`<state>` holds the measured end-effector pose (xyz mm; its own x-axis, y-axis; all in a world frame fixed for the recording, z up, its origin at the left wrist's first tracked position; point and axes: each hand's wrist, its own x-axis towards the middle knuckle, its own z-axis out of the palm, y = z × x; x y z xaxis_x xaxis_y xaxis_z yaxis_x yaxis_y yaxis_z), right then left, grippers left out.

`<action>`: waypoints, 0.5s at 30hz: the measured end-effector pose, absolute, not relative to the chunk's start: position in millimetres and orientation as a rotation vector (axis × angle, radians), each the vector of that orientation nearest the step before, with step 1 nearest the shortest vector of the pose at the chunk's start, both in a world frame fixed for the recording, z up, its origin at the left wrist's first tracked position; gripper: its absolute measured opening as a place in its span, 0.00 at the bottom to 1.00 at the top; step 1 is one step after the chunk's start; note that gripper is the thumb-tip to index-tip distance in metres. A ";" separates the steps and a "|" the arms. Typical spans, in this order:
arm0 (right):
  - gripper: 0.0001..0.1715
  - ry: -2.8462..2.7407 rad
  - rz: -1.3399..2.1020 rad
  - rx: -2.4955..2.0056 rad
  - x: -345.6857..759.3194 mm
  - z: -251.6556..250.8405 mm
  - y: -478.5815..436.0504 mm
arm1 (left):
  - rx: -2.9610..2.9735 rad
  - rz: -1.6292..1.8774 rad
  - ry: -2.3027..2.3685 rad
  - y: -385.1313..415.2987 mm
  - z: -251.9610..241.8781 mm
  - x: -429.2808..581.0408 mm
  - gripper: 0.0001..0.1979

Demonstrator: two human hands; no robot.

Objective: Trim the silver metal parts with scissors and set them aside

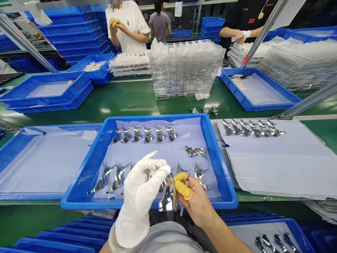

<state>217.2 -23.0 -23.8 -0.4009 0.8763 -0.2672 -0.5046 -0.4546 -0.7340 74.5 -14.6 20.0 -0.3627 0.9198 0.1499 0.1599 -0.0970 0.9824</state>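
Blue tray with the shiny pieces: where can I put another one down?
In the blue tray, the widest free patch of pale liner sheet runs across the middle, between the top row of shiny metal pieces and the lower ones, left of the lone piece. It is crowded at the bottom, around the white-gloved left hand and the right hand.

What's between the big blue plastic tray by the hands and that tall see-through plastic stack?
In the head view, three small shiny silver metal pieces lie on the green belt between the blue tray and clear stack.
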 end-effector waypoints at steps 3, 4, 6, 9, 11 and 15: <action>0.27 -0.710 1.945 -0.836 217.0 -23.1 -23.3 | 1.200 1.517 1.539 -14.8 19.2 73.8 0.04; 0.27 -0.712 1.946 -0.841 216.9 -23.2 -23.3 | 1.201 1.519 1.536 -14.8 19.3 73.6 0.04; 0.28 -0.714 1.946 -0.846 216.7 -24.3 -23.2 | 1.216 1.522 1.531 -14.8 20.0 73.5 0.03; 0.29 -0.719 1.940 -0.851 216.4 -27.7 -23.2 | 1.272 1.519 1.524 -14.5 21.0 73.9 0.03; 0.29 -0.732 1.933 -0.853 216.4 -30.2 -23.1 | 1.320 1.520 1.522 -14.1 21.1 74.4 0.03; 0.28 -0.748 1.934 -0.862 216.8 -33.3 -22.1 | 1.391 1.511 1.529 -12.4 20.4 75.8 0.03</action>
<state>216.8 -22.1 -33.3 -0.3856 0.8802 -0.2768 -0.4647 -0.4444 -0.7658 75.8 -12.4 20.4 -0.2938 0.9196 0.2610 0.2718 -0.1814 0.9451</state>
